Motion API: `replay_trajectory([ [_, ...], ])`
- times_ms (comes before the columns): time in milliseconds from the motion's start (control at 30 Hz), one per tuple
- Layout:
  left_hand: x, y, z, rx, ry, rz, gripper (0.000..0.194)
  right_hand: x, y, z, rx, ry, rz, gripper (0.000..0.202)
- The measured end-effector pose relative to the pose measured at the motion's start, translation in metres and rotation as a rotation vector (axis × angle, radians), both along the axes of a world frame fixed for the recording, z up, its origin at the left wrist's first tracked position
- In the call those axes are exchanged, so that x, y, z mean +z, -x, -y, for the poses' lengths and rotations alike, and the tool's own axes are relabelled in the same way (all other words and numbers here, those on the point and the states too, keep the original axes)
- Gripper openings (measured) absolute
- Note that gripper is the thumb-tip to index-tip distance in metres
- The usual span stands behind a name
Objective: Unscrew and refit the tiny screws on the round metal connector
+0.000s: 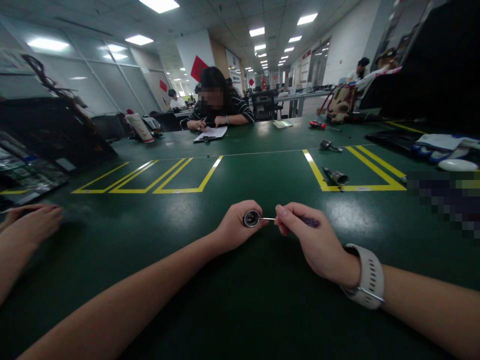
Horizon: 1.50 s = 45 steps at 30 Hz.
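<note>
My left hand is wrapped round a round metal part, its hollow open end facing me. In my right hand is a screwdriver with a purple handle, my thumb lying along it. Its thin shaft points left and meets the rim of the metal part; whether the tip is inside I cannot tell. Both hands are just above the green table. Beyond my right hand, a cone-shaped metal part lies within a yellow-taped area.
Farther back are another small metal part and a red-handled screwdriver. Across the table a person writes on a clipboard. Another person's hand is at the left edge. Gloves lie at the right.
</note>
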<state>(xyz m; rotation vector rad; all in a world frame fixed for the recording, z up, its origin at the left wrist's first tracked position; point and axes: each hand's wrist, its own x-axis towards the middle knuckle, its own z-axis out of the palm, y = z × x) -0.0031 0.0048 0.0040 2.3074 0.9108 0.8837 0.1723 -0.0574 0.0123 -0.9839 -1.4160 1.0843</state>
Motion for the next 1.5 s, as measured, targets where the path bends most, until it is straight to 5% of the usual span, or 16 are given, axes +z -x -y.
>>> replay_trajectory([
  [433,0.003,-0.001,0.003,-0.039,-0.037,-0.079,0.016,0.003,-0.005,-0.003,0.074,-0.045,0.047,0.033],
  [867,0.005,-0.001,0.001,0.056,0.041,0.081,0.015,0.002,0.001,-0.002,0.112,0.149,-0.328,0.024],
  [1500,0.000,0.000,0.000,0.059,-0.087,-0.048,0.016,-0.003,-0.002,-0.016,0.086,0.422,-0.585,0.026],
])
